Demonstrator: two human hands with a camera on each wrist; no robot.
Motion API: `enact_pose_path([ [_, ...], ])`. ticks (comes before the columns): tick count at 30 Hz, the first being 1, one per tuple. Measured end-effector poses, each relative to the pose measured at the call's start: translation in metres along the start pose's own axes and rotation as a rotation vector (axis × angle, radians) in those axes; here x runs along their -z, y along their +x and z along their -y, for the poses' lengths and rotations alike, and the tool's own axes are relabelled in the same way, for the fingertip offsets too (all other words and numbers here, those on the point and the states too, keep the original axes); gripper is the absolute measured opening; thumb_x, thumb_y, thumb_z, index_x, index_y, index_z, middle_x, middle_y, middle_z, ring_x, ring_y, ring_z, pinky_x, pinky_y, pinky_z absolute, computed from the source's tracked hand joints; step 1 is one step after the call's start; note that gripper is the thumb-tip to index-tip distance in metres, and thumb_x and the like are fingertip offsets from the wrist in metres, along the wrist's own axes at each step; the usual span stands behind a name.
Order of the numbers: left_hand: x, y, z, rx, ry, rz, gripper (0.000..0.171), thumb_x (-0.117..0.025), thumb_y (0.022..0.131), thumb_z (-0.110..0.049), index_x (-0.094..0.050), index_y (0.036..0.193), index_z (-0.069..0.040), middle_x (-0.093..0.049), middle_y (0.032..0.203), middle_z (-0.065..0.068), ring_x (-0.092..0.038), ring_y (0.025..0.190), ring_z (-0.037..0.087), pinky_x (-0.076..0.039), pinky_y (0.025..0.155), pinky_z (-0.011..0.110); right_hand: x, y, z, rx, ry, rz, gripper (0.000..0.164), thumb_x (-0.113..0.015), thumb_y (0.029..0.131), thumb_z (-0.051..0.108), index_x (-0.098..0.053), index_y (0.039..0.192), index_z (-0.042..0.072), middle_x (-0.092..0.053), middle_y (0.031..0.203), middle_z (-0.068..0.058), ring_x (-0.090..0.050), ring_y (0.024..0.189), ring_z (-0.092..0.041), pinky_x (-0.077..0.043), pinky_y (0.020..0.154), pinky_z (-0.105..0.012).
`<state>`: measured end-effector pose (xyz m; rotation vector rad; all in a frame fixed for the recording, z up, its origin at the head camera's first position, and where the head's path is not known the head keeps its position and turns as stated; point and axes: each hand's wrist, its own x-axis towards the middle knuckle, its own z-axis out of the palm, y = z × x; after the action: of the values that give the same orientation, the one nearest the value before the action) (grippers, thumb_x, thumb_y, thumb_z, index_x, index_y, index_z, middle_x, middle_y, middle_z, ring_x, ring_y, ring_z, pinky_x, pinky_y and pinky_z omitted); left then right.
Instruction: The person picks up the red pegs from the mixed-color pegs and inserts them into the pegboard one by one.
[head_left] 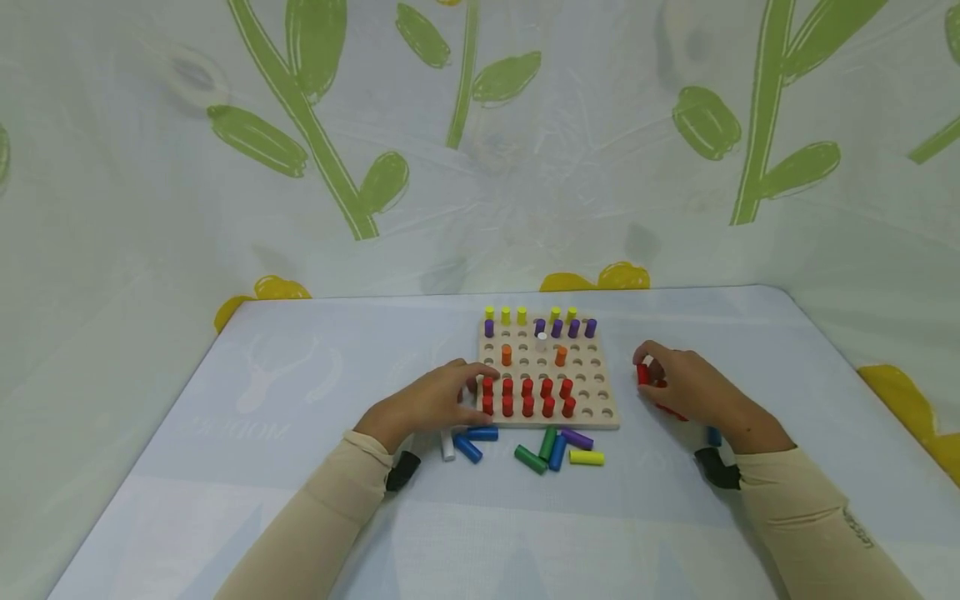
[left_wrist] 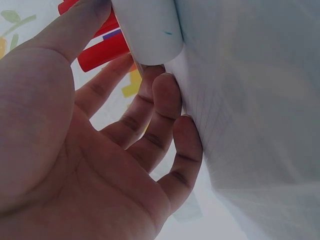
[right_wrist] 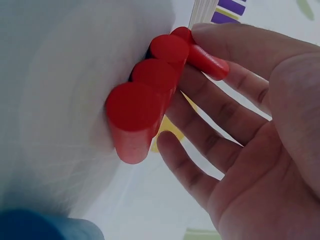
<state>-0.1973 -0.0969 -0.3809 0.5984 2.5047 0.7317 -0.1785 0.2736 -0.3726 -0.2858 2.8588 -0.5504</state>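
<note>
A wooden pegboard (head_left: 551,426) stands in front of me. Beside its left edge my left hand (head_left: 431,402) has its thumb and forefinger spread around the front left corner, close to the red pegs (head_left: 527,397) there. In the left wrist view a white peg (left_wrist: 147,32) lies close to those fingertips. My right hand (head_left: 693,385), right of the board, pinches a red peg (head_left: 642,374) between thumb and forefinger. Several more red pegs (right_wrist: 132,107) lie in a row beside its fingers in the right wrist view, mostly hidden by the hand from above.
Yellow pegs (head_left: 521,316), purple pegs (head_left: 573,329), orange pegs (head_left: 506,356) and a white peg (head_left: 542,341) stand in the board. Loose blue (head_left: 468,448), green (head_left: 531,459), purple (head_left: 577,439) and yellow pegs (head_left: 587,457) lie before it. A blue peg (head_left: 713,436) lies near my right wrist.
</note>
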Motion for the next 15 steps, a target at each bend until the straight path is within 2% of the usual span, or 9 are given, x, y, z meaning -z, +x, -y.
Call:
enact_pose_path([
  [5, 0.000, 0.000, 0.000, 0.009, -0.008, 0.004, 0.069, -0.080, 0.084, -0.040, -0.048, 0.145, -0.034, -0.056, 0.123, 0.000, -0.054, 0.100, 0.018, -0.052, 0.088, 0.035, -0.001, 0.000, 0.005, 0.000, -0.007, 0.002, 0.035, -0.073, 0.091, 0.016, -0.054, 0.119, 0.008, -0.067, 0.094, -0.008, -0.056, 0.079, -0.019, -0.053, 0.068, -0.031],
  [15, 0.000, 0.001, 0.000, 0.013, -0.007, 0.003, 0.069, -0.080, 0.084, -0.041, -0.048, 0.145, -0.035, -0.056, 0.123, -0.001, -0.054, 0.101, 0.017, -0.053, 0.089, 0.035, 0.003, -0.005, 0.032, 0.024, -0.028, -0.009, 0.035, -0.073, 0.091, 0.018, -0.056, 0.120, 0.009, -0.070, 0.100, -0.008, -0.061, 0.087, -0.020, -0.059, 0.080, -0.039],
])
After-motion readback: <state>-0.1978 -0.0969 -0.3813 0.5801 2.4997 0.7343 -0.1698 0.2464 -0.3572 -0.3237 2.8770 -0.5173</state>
